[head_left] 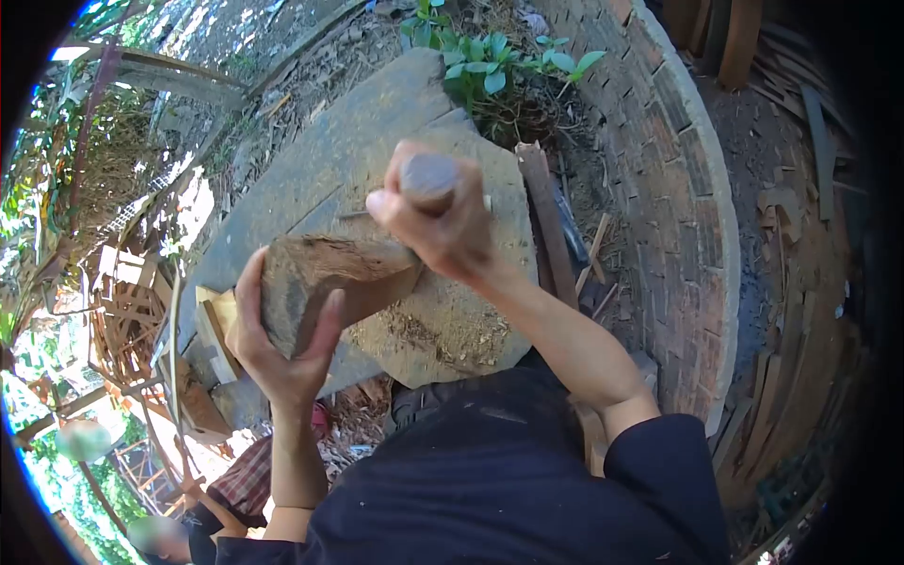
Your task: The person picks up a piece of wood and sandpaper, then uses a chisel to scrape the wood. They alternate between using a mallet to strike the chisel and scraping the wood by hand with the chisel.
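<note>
A rough-cut wooden block (363,287), dark on its end and freshly chipped along its upper side, lies tilted over the work slab (377,132). My left hand (282,348) grips its left end, thumb on the near side and fingers around the far side. Above the block's right end, my right hand (438,221) is closed round a thick round handle (430,179), seen end-on with a greyish tip. The tool's working end is hidden under the hand, so I cannot tell its kind. Wood chips (443,339) lie scattered on the slab near the block.
A low brick wall (650,188) curves along the right. Green leafy plants (485,61) grow beyond the slab. A wooden plank (549,226) leans at the slab's right side. Scrap wood (127,320) is piled at left, and another person (202,518) sits at lower left.
</note>
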`<state>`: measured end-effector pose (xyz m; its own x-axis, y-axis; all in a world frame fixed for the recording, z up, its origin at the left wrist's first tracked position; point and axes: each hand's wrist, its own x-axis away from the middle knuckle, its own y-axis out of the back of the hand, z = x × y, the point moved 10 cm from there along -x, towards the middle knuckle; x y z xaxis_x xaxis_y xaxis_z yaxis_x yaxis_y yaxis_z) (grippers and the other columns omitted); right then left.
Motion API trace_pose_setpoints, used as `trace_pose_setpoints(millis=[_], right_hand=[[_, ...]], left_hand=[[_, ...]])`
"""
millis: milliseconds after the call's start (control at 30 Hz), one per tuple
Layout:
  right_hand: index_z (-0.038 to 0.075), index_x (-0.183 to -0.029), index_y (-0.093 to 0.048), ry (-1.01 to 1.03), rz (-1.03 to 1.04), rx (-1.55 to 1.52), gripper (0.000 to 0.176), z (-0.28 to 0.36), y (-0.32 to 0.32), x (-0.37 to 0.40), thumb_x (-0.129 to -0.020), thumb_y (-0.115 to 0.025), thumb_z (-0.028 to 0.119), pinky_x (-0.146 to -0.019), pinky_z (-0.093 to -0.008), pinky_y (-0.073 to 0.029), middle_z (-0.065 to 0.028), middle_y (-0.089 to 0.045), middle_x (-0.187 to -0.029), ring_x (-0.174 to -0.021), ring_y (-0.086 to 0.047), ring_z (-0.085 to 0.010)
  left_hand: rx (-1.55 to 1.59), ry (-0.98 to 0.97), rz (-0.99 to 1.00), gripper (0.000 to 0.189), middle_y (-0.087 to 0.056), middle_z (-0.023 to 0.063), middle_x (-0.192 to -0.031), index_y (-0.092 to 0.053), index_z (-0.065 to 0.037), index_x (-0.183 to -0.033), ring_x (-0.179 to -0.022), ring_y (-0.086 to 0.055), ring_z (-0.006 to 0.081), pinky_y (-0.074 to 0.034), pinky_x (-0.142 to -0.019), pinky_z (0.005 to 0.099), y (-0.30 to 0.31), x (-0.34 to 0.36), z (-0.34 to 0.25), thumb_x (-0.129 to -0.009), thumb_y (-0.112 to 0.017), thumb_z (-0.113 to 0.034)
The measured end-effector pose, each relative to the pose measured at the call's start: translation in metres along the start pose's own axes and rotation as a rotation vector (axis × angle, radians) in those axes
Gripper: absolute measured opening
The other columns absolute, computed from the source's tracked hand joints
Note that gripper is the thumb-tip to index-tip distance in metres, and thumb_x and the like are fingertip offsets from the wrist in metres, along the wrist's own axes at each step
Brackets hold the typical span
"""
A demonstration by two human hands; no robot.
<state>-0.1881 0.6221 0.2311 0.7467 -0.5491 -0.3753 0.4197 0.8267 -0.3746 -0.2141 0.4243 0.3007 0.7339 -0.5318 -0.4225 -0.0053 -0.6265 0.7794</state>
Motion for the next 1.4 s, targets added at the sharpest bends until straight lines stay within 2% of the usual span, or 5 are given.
trace_pose_setpoints(millis=[500, 667, 900, 1100, 1400], right_hand=[[0.010, -0.087, -0.061, 0.268, 0.358, 0.762, 0.026, 0.047, -0.013, 0.045, -0.084, -0.078, 0.030, -0.055, -0.0362, -0.049, -0.0042, -0.057, -0.073, -0.055, -0.055, -0.0198], [0.020, -0.131, -0.059, -0.504, 0.837, 0.775, 0.050, 0.034, 0.023, 0.135, -0.085, -0.078, 0.029, -0.074, -0.0397, -0.056, -0.0126, -0.065, -0.112, -0.086, -0.071, -0.0273], [0.016, -0.152, -0.038, -1.068, 0.745, -0.039, 0.082, 0.014, 0.039, 0.213, -0.077, -0.062, -0.008, -0.104, -0.0393, -0.048, -0.0166, -0.043, -0.147, -0.137, -0.047, -0.0270], [0.013, -0.143, -0.042, -1.547, 0.237, -0.541, 0.053, -0.021, 0.056, 0.282, -0.093, -0.057, 0.010, -0.098, -0.0398, -0.052, -0.0157, -0.054, -0.122, -0.114, -0.059, -0.0236], [0.010, -0.146, -0.050, -0.386, 0.411, 0.979, 0.053, 0.017, 0.068, 0.217, -0.096, -0.064, 0.018, -0.064, -0.0379, -0.053, -0.0160, -0.067, -0.096, -0.075, -0.069, -0.0299]], left_hand=[[0.175, 0.025, -0.012, 0.096, -0.054, 0.0257, -0.140, -0.039, 0.001, -0.147, -0.126, -0.057, 0.0338, -0.047, -0.104, 0.0420, 0.038, 0.109, 0.065, -0.076, -0.086, -0.043], [1.569, 0.860, -0.028, 0.100, -0.034, 0.0241, -0.158, -0.038, -0.004, -0.148, -0.135, -0.048, 0.0426, -0.050, -0.101, 0.0599, 0.033, 0.190, 0.076, -0.081, -0.069, -0.071], [1.554, 1.534, 0.173, 0.078, -0.058, 0.0200, -0.136, -0.035, -0.004, -0.153, -0.097, -0.069, 0.0317, -0.059, -0.067, 0.0432, -0.056, 0.295, 0.098, -0.100, -0.044, -0.060], [2.151, 1.267, 0.466, 0.074, -0.062, 0.0126, -0.120, -0.043, -0.006, -0.147, -0.083, -0.066, 0.0230, -0.057, -0.067, 0.0382, -0.121, 0.286, 0.062, -0.101, -0.042, -0.064], [1.645, 1.318, 0.101, 0.071, -0.063, 0.0084, -0.106, -0.050, -0.008, -0.133, -0.086, -0.067, 0.0234, -0.059, -0.076, 0.0442, -0.172, 0.254, 0.088, -0.099, -0.040, -0.070]])
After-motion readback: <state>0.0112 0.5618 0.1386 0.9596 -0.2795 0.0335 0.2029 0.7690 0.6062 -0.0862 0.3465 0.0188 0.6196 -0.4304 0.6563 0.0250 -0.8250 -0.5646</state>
